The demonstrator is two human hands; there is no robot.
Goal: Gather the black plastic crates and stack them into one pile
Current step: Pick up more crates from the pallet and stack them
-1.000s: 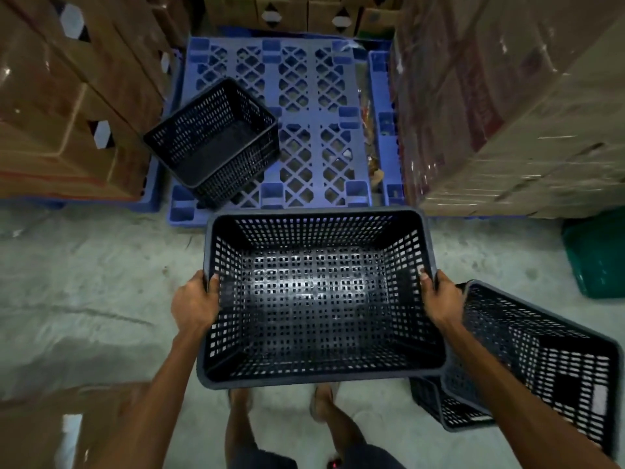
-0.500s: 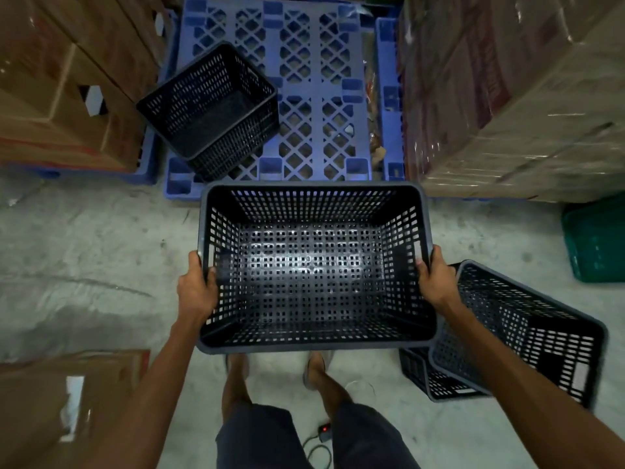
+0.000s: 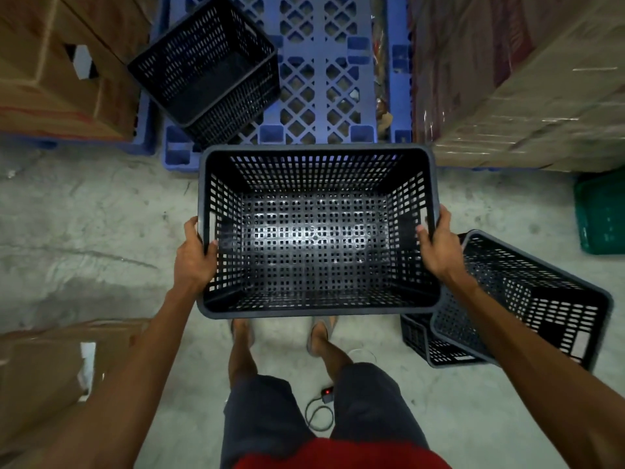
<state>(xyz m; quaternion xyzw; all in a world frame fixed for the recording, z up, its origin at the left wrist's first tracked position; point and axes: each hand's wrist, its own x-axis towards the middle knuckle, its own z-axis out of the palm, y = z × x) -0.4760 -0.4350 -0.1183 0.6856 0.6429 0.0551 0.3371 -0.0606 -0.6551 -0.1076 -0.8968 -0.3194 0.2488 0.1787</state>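
I hold an empty black perforated crate (image 3: pixel 314 231) level in front of me, above the concrete floor. My left hand (image 3: pixel 195 255) grips its left rim and my right hand (image 3: pixel 436 248) grips its right rim. A second black crate (image 3: pixel 206 69) sits tilted on the blue pallet at the upper left. To my right, a third black crate (image 3: pixel 527 299) leans crookedly on top of another black crate (image 3: pixel 426 343) that stands on the floor, mostly hidden.
A blue plastic pallet (image 3: pixel 321 62) lies ahead. Stacked cardboard boxes (image 3: pixel 50 72) rise on the left and wrapped boxes (image 3: pixel 527 72) on the right. A green crate (image 3: pixel 602 211) stands at the right edge. A cardboard box (image 3: pixel 44 377) lies at lower left, a small corded device (image 3: pixel 326 396) between my feet.
The view has tilted down and I have stepped nearer the pallet. The held crate stays in both hands, now closer to the pallet's front edge.
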